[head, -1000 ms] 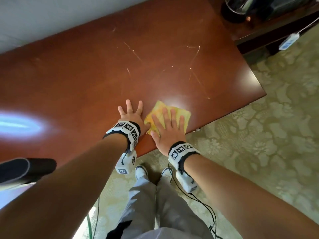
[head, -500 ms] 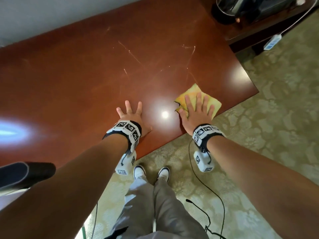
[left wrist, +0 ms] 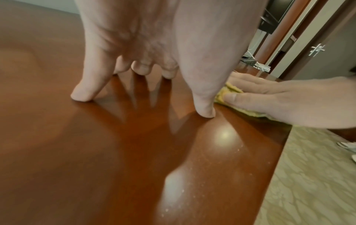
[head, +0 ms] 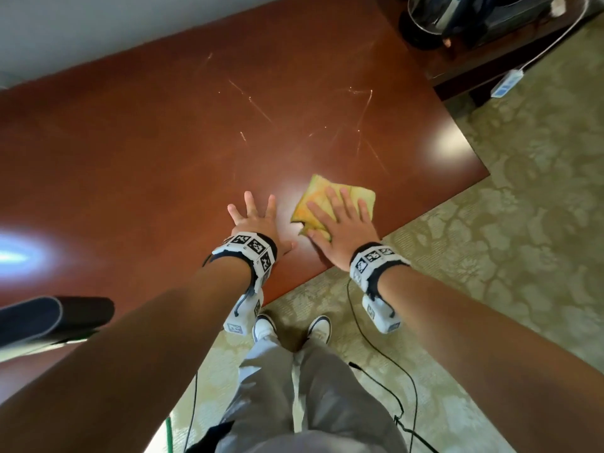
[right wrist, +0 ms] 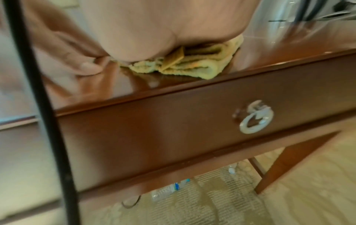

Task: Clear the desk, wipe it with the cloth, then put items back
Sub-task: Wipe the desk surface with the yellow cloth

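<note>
A folded yellow cloth (head: 327,199) lies on the red-brown desk (head: 163,142) near its front edge. My right hand (head: 341,220) presses flat on the cloth with straight, spread fingers. The same cloth (right wrist: 192,65) shows bunched under my palm in the right wrist view, and a strip of the cloth (left wrist: 227,92) peeks out in the left wrist view. My left hand (head: 255,217) rests flat on the bare wood just left of the cloth, fingers (left wrist: 82,92) spread and braced on the surface, holding nothing.
A dark kettle-like vessel (head: 434,18) stands on a lower dark shelf at the back right. A white power strip (head: 506,83) lies on the patterned carpet. A dark chair arm (head: 49,318) juts in at lower left. A ring-pull drawer handle (right wrist: 254,120) sits below the desk edge.
My right hand slid the cloth right along the front edge, then back left beside my left hand. The left hand stayed planted.
</note>
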`<state>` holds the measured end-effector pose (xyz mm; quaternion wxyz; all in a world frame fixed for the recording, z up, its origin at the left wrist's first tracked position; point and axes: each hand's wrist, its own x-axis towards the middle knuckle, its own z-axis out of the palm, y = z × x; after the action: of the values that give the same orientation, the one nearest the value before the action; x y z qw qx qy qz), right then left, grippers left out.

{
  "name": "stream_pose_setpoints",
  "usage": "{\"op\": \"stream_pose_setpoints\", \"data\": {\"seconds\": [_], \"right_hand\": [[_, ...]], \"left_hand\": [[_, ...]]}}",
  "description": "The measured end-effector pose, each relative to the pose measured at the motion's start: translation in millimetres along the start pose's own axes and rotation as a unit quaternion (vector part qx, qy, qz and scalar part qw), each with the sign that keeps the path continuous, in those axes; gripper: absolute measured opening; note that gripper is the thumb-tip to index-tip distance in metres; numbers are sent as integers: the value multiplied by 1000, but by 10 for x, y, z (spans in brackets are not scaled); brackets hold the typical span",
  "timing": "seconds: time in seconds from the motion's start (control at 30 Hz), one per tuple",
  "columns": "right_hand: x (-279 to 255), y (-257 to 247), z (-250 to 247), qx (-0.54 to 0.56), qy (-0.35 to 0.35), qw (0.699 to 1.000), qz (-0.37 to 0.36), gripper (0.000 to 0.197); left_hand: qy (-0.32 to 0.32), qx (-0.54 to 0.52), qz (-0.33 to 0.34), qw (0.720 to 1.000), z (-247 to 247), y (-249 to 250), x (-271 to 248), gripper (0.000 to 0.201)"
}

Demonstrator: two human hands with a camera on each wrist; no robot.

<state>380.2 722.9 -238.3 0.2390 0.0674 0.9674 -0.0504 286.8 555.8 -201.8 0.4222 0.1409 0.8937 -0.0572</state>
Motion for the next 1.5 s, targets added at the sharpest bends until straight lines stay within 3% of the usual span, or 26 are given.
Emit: {"op": "stream_pose_setpoints", "data": {"seconds": [0.2, 0.3, 0.43, 0.5, 0.67, 0.83, 1.1, 1.27, 1.5], "right_hand": [[220, 755, -165, 65, 9, 984, 163, 66], [283, 907, -154, 67, 28, 983, 168, 65], [277, 709, -77, 76, 76, 980, 168, 65], [264, 495, -57, 75, 77, 984, 139, 65], [186, -222, 89, 39, 68, 996, -35, 61], [241, 15, 15, 11, 54, 994, -98, 60], [637, 1038, -286, 37, 59, 996, 50, 64], [669, 787, -253, 61, 79, 990, 97, 65], [427, -182, -12, 26, 78, 994, -76, 64]], "left_hand": [[-4, -12, -2, 1000, -39, 5, -64, 110], [-11, -21, -8, 1000, -53, 18, -85, 108], [-16, -32, -27, 999, -55, 51, -98, 107], [-21, -35, -29, 999, -58, 65, -91, 107], [-7, -37, -34, 999, -21, 32, -35, 109], [-1, -37, -38, 999, -13, 43, -41, 110], [5, -44, -46, 998, -10, 41, -44, 111], [10, -33, -53, 998, -9, 42, -27, 112], [14, -33, -54, 998, 26, 33, 11, 111]]}}
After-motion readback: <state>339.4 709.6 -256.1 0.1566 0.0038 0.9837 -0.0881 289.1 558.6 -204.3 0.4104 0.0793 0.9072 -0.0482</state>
